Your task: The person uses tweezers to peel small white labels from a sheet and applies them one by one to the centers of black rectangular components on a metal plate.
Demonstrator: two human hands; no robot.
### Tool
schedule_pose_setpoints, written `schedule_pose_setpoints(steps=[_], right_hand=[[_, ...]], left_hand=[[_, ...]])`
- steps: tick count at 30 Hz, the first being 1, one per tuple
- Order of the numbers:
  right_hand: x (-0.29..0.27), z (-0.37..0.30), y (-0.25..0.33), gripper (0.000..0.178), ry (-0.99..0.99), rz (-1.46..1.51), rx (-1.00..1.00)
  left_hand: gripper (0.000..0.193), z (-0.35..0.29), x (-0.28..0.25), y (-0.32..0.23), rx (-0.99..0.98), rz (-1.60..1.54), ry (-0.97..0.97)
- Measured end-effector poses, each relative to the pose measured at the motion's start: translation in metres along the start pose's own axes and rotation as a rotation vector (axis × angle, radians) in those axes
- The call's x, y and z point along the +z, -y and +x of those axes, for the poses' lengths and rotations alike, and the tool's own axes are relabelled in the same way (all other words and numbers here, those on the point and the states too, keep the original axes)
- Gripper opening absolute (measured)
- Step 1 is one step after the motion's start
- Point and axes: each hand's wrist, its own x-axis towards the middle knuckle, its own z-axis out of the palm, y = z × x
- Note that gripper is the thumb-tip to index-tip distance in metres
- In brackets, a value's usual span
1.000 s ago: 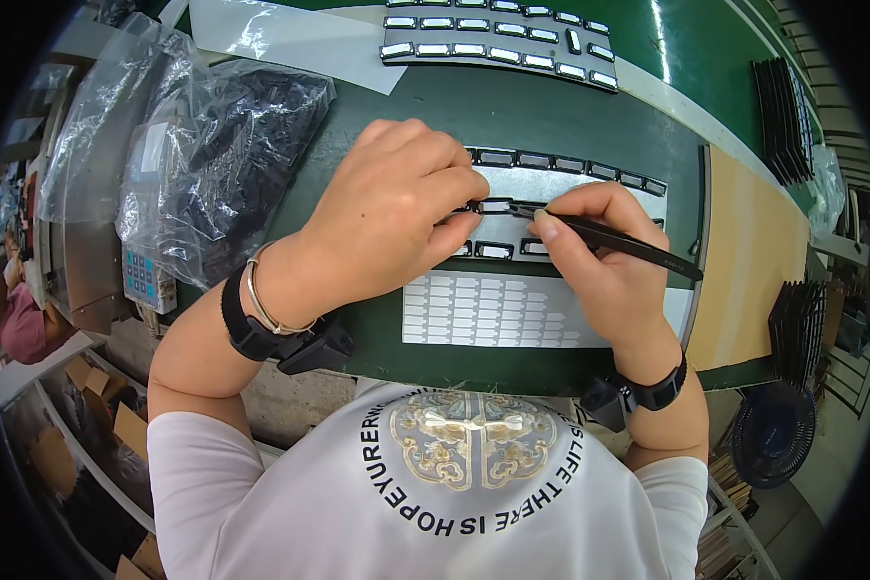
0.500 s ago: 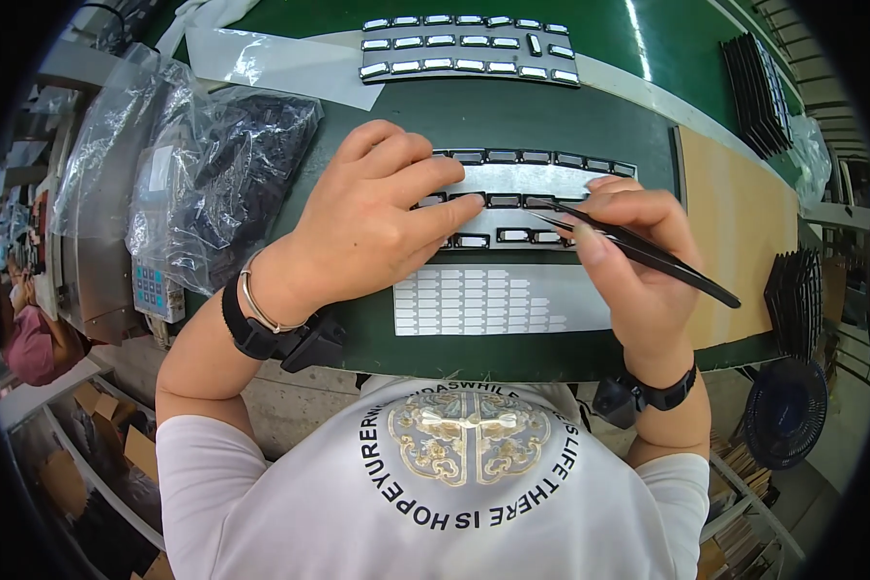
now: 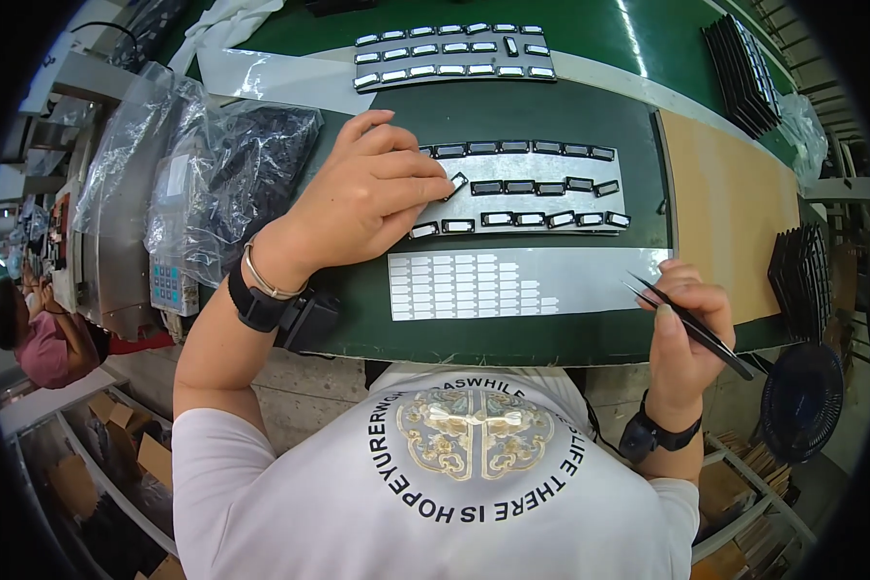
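My left hand (image 3: pixel 358 198) is over the left end of a silvery plate (image 3: pixel 551 166) bearing rows of small rectangular pieces with black rims. Its thumb and forefinger pinch one small black-rimmed piece (image 3: pixel 458 187), tilted out of line with the middle row. My palm and fingers hide the plate's left end. In my right hand (image 3: pixel 684 367) is a pair of black tweezers (image 3: pixel 701 333). The tips point up and left, slightly apart with nothing visible between them, over the right part of a pale sheet (image 3: pixel 599 271) with rows of small white stickers.
Beyond the plate lies a second plate of similar pieces (image 3: pixel 449 46). Plastic bags (image 3: pixel 251 145) and a keypad device (image 3: pixel 171 280) are at left. A brown board (image 3: pixel 725 213) lies at right, with stacks of dark trays (image 3: pixel 739 72) near it. A dark round fan (image 3: pixel 802 401) stands lower right.
My right hand with the tweezers has moved from the plate down and right to the sticker sheet. My left hand has shifted slightly left, and a piece beside its fingertips is now tilted.
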Motion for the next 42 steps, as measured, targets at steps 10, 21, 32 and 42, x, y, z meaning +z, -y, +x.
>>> schedule_pose_setpoints(steps=[10, 21, 32, 42], right_hand=[[-0.007, -0.020, -0.019, 0.014, -0.053, 0.044, 0.024], [-0.020, -0.032, -0.024, 0.014, -0.084, 0.089, 0.044], [-0.001, -0.026, -0.017, 0.017, -0.064, 0.118, 0.279], [0.010, -0.009, -0.036, 0.016, 0.337, -0.245, -0.064]], left_hand=[[0.016, 0.014, -0.001, -0.014, -0.191, 0.016, 0.017], [0.017, 0.015, 0.004, -0.016, -0.212, 0.095, 0.049], [0.024, 0.024, -0.013, -0.038, -0.136, 0.108, -0.012], [0.051, -0.014, 0.030, -0.107, -0.041, -0.211, 0.258]])
